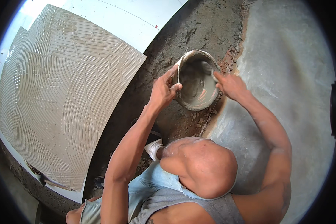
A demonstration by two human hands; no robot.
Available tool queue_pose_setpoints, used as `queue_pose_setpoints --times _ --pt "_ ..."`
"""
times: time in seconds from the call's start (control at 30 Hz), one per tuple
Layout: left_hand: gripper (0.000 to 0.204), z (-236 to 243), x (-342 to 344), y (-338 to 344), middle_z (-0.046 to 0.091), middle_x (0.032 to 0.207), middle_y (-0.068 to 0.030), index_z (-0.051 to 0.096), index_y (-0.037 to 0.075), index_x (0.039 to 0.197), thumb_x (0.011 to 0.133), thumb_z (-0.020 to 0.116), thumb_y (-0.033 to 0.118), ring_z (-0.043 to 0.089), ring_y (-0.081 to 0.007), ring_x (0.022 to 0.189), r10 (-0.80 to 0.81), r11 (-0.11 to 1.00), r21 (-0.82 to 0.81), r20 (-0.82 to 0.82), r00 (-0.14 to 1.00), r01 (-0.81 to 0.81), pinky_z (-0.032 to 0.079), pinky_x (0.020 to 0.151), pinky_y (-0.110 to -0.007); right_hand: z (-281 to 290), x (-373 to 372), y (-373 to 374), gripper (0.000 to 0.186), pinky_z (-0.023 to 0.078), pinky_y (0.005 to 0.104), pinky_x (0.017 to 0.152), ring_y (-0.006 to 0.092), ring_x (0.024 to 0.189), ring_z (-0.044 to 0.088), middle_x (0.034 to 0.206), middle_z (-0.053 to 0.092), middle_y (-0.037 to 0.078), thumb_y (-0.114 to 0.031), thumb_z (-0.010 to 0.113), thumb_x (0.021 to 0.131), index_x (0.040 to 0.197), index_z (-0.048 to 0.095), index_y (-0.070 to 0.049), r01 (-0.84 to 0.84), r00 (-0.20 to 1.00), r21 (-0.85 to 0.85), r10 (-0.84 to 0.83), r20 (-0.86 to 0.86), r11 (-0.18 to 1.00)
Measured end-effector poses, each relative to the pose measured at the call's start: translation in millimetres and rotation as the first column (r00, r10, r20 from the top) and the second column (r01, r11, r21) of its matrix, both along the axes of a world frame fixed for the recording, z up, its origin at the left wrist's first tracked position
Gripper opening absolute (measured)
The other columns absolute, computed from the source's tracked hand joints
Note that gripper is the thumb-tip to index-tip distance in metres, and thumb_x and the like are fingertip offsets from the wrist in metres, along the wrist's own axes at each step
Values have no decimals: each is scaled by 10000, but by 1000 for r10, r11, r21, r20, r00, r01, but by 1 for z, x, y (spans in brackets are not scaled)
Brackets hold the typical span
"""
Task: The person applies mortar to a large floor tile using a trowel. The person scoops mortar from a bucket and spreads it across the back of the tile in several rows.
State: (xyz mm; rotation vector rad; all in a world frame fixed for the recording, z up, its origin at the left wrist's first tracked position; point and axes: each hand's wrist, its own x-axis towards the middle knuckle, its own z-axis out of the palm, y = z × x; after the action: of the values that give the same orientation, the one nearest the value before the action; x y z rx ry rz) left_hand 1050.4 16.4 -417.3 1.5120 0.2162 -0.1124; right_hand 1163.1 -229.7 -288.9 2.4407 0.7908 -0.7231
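A round bucket point(179, 98) coated in grey mortar is tipped so that its mouth faces me. My left hand point(164, 88) grips its left rim, thumb on the near side and fingers along the outside. Wet grey mortar point(192, 84) lines the inside, with lighter streaks scraped through it low on the right. At the right rim my right hand point(230, 86) is closed on a small hand tool point(207, 67) that reaches into the bucket. Motion smears the tool, so its exact kind is unclear.
Left of me lies a large tile point(71, 89) covered with combed ridges of adhesive. A handled tool point(39, 178) rests at its lower-left edge. White tile point(134, 15) spreads beyond it. Rubble point(227, 61) and a taut string border the smooth concrete point(295, 56) on the right.
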Motion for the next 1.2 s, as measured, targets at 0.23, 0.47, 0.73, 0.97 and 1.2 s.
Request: queue_pose_setpoints --times 0.23,0.47,0.73,0.97,1.2 --pt "758 -18 -10 -4 541 739 20 473 119 1533 846 768 -4 434 -57 644 31 999 -42 61 998 -28 439 615 -270 -50 -48 -18 518 521 491 947 421 1045 692 1096 700 296 -326 620 991 1407 546 -25 363 915 337 -263 -306 869" --pt "765 4 -21 -12 562 766 30 477 109 1529 835 768 -28 445 -47 646 -4 1000 27 -11 1000 5 434 602 -239 -46 -83 15 539 403 218 385 38 490 481 724 534 -3 -283 609 1034 1508 458 -76 925 374 240 -597 -710 295" --pt "773 10 -20 -23 518 795 46 447 56 1537 837 764 -28 412 -51 659 30 999 10 112 993 -31 420 615 -227 -60 -126 -4 603 435 229 403 63 504 504 744 577 34 -301 622 1032 1535 399 -53 967 172 240 -482 -859 -83" --pt "789 -4 -5 -2 647 894 -33 344 87 1592 919 755 109 615 -99 793 -66 994 -95 -38 997 62 574 692 -295 -64 -141 -7 641 443 233 411 66 509 518 752 597 53 -341 651 1012 1532 402 -58 928 153 255 -344 -927 -273" --pt "711 -16 -22 7 667 922 -80 333 40 1578 977 695 159 665 -145 809 -20 998 -55 -54 998 17 621 661 -328 -46 -127 -18 598 432 236 412 83 504 509 777 595 68 -323 636 1023 1525 408 -91 907 192 291 -315 -929 -304"
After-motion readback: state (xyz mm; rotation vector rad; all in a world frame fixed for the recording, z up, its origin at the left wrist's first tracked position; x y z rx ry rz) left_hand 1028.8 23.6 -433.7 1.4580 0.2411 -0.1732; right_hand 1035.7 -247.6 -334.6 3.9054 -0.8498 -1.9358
